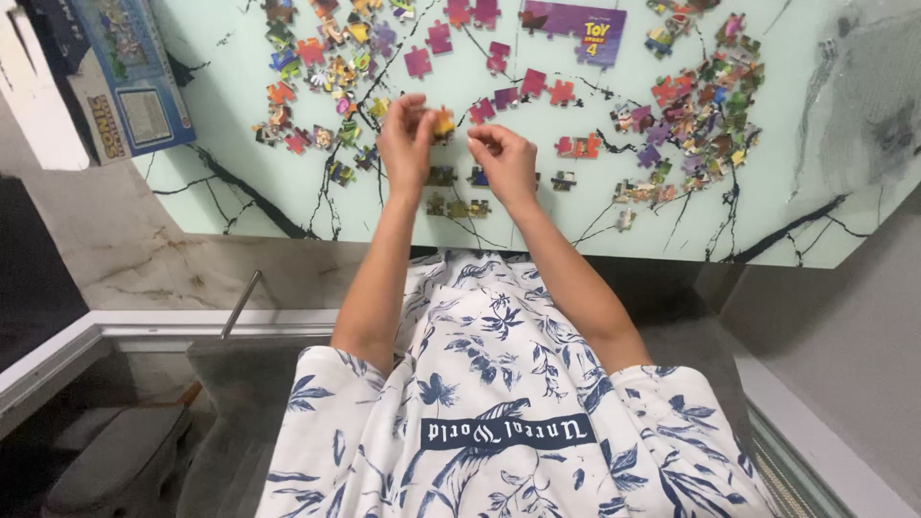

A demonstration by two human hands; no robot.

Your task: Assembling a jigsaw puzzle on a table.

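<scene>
My left hand (406, 142) is raised over the pale marbled table (240, 201) and pinches a small yellow-orange puzzle piece (442, 123) at its fingertips. My right hand (502, 158) hovers just to the right of it with the fingers curled together; whether it holds a piece is hidden. Below both hands lies a short row of joined dark pieces (457, 205). Loose colourful pieces (317, 86) lie scattered to the left, and a denser heap of pieces (696, 115) sits to the right.
A purple assembled strip of puzzle (573, 29) lies at the table's far edge. The puzzle box (125, 82) leans at the left corner. Pink pieces (532, 84) are spread in the middle. Below the table's near edge are my patterned shirt and a floor drop.
</scene>
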